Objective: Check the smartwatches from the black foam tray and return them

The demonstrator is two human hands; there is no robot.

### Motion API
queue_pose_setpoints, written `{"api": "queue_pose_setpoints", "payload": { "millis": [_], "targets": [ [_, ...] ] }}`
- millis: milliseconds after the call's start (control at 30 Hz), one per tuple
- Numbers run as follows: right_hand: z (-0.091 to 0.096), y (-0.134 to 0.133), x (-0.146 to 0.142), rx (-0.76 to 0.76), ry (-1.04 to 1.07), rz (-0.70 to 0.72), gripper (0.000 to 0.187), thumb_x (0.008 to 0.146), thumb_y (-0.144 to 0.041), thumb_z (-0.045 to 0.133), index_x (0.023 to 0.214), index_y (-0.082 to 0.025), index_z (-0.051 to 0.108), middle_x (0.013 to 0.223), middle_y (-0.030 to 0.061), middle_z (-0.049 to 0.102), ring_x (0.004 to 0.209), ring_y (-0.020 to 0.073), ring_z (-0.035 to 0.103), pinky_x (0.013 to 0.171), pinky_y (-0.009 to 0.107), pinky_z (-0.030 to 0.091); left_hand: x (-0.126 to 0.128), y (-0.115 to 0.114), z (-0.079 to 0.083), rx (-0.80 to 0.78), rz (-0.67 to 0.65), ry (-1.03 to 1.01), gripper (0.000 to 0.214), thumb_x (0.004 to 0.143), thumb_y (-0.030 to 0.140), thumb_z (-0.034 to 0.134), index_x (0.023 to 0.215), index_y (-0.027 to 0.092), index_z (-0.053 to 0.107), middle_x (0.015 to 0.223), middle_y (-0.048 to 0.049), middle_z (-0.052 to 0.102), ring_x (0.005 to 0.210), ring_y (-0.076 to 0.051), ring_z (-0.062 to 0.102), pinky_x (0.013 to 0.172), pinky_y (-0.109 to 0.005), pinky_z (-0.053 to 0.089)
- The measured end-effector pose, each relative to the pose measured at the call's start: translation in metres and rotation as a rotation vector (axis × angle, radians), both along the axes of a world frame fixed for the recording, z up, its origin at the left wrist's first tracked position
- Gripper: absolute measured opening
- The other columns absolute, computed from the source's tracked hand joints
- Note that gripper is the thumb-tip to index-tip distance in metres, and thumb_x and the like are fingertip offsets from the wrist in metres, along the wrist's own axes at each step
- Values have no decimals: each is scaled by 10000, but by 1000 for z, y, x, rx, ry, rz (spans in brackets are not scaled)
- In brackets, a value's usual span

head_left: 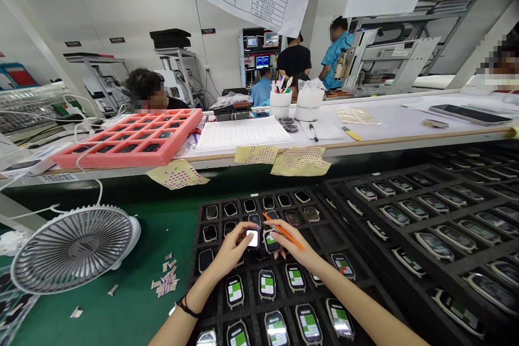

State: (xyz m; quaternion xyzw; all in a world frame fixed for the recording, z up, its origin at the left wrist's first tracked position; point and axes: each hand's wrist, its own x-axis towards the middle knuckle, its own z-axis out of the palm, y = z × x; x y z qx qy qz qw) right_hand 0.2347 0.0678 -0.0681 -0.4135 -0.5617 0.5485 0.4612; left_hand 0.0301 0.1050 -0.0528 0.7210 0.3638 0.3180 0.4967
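My left hand (pixel 231 248) grips a smartwatch (pixel 253 238) with a lit white screen, low over a black foam tray (pixel 211 216). My right hand (pixel 292 244) holds a slim orange stick (pixel 285 232), its far end reaching past a neighbouring watch (pixel 271 241) with a green-and-white display. Rows of similar watches (pixel 267 284) sit in the tray's pockets below my wrists. Dark, unlit watches (pixel 250 205) fill the far rows. My fingers hide part of the held watch.
A second black tray (pixel 405 186) of watches lies to the right. A white desk fan (pixel 75 248) and scattered paper scraps (pixel 165 277) sit on the green mat at left. Beyond stand a pink tray (pixel 125 140), papers and several co-workers.
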Motion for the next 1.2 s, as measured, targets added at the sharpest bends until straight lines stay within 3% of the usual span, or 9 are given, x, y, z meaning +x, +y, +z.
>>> {"api": "queue_pose_setpoints", "payload": {
  "millis": [233, 467, 767, 1067, 1200],
  "targets": [
    [10, -1, -2, -18, 15, -38, 325, 857, -424, 546, 1117, -231, 542, 711, -28, 515, 519, 114, 611, 411, 199, 405, -1, 1, -5, -6, 25, -36, 290, 907, 363, 462, 1144, 211, 532, 1068, -56, 598, 843, -179, 548, 705, -269, 415],
    [14, -1, -4, -5, 10, -40, 383, 835, -448, 558, 1137, -218, 506, 667, -40, 522, 501, 109, 564, 417, 212, 398, -1, 3, -7, -1, 5, -93, 306, 903, 334, 471, 1189, 226, 484, 1175, -74, 558, 1021, -217, 537, 756, -280, 431],
    [5, 2, -4, 8, 24, -30, 453, 779, -424, 638, 1145, -212, 478, 672, -30, 539, 557, 134, 599, 408, 199, 393, 1, 1, -5, 19, 4, -64, 383, 856, 272, 530, 1221, 217, 426, 1216, -97, 530, 1012, -211, 542, 706, -261, 440],
    [1, 2, -2, -13, 0, -84, 367, 805, -407, 621, 1104, -207, 550, 628, -53, 483, 489, 103, 575, 404, 190, 390, 0, 0, -3, -16, 48, -79, 292, 857, 316, 526, 1125, 200, 514, 1088, -75, 589, 954, -208, 558, 730, -275, 432],
    [3, 1, -1, -23, 8, -92, 340, 830, -416, 589, 1098, -208, 565, 615, -49, 493, 483, 105, 572, 403, 194, 392, 0, 0, 2, -27, 70, -67, 246, 876, 362, 494, 1030, 189, 576, 971, -57, 612, 825, -183, 562, 683, -266, 416]
  ]
}}
